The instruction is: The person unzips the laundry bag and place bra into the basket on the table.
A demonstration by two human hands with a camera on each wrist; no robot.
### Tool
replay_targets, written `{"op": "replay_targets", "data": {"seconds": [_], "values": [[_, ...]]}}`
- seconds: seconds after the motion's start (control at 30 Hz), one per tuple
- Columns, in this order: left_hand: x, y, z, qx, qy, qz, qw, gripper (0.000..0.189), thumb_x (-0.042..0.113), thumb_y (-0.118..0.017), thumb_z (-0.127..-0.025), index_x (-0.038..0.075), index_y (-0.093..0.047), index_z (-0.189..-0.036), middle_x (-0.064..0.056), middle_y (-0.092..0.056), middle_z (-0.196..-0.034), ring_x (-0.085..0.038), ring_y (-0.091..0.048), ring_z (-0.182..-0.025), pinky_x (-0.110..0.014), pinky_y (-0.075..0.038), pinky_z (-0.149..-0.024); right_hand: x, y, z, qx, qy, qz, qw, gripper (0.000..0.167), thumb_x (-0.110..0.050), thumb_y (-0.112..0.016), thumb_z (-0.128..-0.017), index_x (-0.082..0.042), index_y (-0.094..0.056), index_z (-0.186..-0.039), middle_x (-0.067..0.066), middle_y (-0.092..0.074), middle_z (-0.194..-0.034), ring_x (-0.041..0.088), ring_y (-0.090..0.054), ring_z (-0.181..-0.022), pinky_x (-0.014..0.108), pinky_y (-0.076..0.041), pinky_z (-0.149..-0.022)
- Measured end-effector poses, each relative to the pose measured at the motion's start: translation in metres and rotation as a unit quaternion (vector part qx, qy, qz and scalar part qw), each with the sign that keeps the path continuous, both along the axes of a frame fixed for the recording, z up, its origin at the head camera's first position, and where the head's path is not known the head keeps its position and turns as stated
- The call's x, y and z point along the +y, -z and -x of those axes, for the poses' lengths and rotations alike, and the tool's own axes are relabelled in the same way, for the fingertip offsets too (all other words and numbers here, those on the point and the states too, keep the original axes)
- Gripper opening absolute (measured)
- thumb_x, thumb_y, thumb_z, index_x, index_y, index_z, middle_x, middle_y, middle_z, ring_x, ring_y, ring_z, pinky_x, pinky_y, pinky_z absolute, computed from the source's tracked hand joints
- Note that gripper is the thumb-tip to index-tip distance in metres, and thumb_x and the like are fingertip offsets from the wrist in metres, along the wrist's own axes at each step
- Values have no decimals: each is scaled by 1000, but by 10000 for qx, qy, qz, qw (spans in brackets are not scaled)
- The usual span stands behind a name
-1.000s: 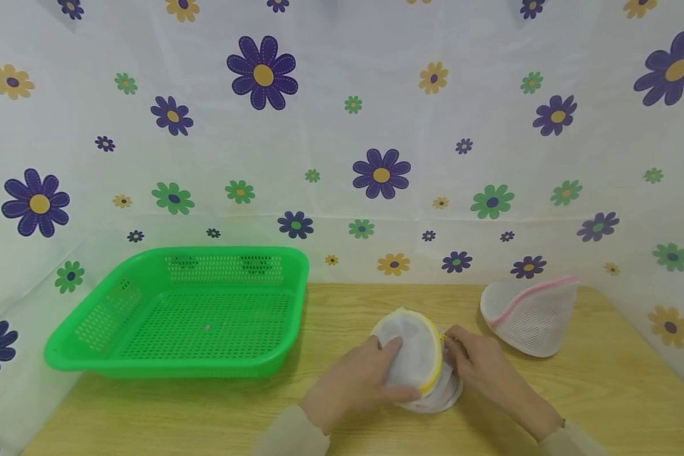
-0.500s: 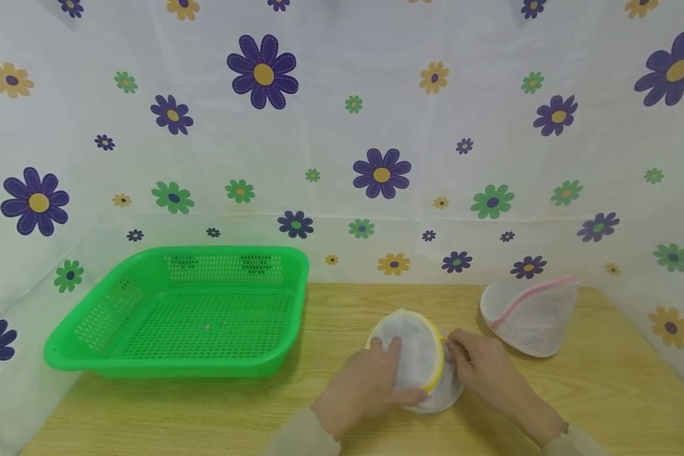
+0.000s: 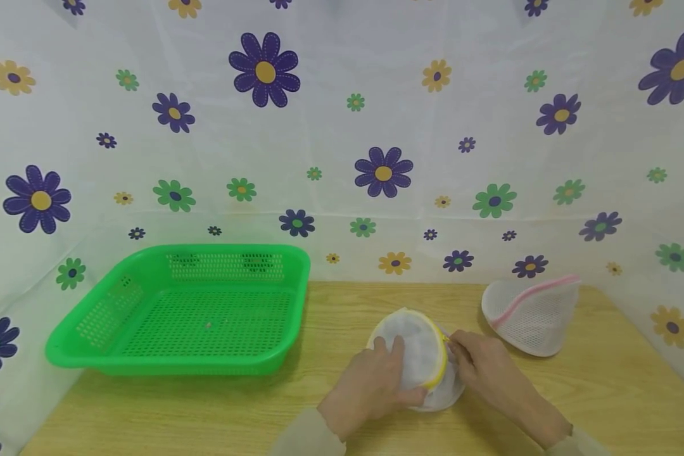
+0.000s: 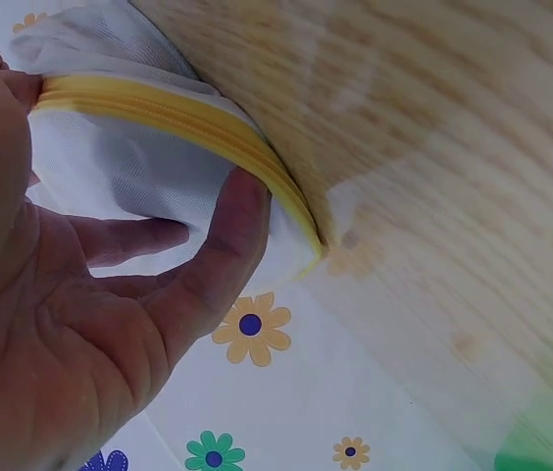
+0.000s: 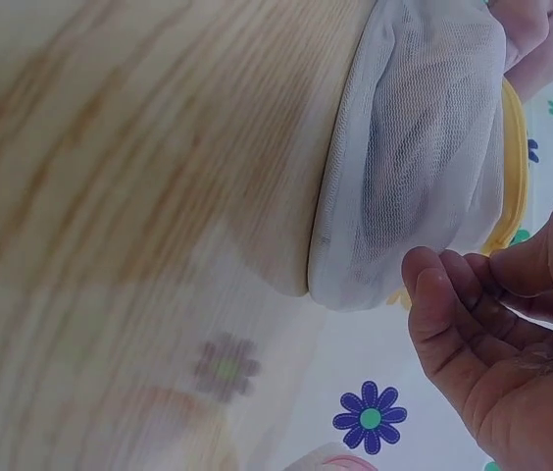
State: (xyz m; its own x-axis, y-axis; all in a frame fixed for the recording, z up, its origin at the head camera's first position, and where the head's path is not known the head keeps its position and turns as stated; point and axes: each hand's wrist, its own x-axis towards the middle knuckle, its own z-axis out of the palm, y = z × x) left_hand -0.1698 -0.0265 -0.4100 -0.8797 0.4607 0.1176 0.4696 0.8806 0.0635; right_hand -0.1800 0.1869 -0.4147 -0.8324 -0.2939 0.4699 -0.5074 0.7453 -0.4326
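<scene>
A white mesh laundry bag (image 3: pixel 416 348) with a yellow zipper (image 4: pixel 174 110) stands on the table right of centre. My left hand (image 3: pixel 370 383) grips it from the left, fingers spread over its round mesh face and thumb low by the zipper edge. On the other side my right hand (image 3: pixel 484 364) pinches at the zipper's end, where a bit of yellow shows beside the fingertips. In the right wrist view, the thumb and forefinger of that hand meet at the yellow band; the pull itself is mostly hidden. Soft folds of mesh (image 5: pixel 424 147) bulge on that side.
At the left of the wooden table (image 3: pixel 342 304) sits a green plastic basket (image 3: pixel 177 364) with perforated walls. A second white mesh bag with a pink zipper (image 3: pixel 530 316) lies behind my right hand. A flowered sheet (image 3: pixel 330 139) hangs behind and along both sides.
My left hand has shifted slightly to the right over the bag's face. The right hand keeps its pinch at the zipper with hardly any movement. Basket and pink-zippered bag stay put.
</scene>
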Motion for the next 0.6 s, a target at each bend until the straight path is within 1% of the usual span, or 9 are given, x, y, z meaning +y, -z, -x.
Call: {"op": "replay_targets", "data": {"seconds": [0.1, 0.23, 0.5, 0.6], "values": [[1, 0, -1, 86, -8, 91, 9999, 88, 67, -61, -84, -1, -51, -139, -16, -63, -101, -22, -62, -62, -30, -54, -58, 1, 0, -1, 9, 6, 2, 10000, 19, 4, -66, -90, -12, -66, -81, -10, -51, -67, -4, -40, -61, 17, -39, -52], [1, 0, -1, 146, -34, 98, 9998, 87, 66, -61, -83, -1, -51, -138, -16, -63, -101, -22, -61, -61, -31, -54, -58, 1, 1, 0, 44, 0, 6, 10000, 19, 5, -66, -90, -12, -66, -81, -10, -51, -67, -4, -40, -62, 17, -39, -52], [2, -1, -1, 27, -84, 141, 9999, 87, 66, -59, -84, 0, -50, -139, -16, -63, -101, -21, -61, -64, -32, -55, -60, 2, 3, -1, 189, -36, 63, 9998, 19, 6, -68, -88, -12, -68, -82, -11, -54, -68, -5, -41, -63, 17, -41, -53], [2, -1, -1, 50, -71, 147, 9999, 86, 66, -59, -84, 0, -51, -138, -16, -63, -100, -21, -60, -63, -32, -55, -60, 3, 4, -1, 248, -58, 65, 9997, 20, 6, -68, -88, -13, -68, -82, -11, -53, -68, -5, -41, -64, 17, -41, -54]]}}
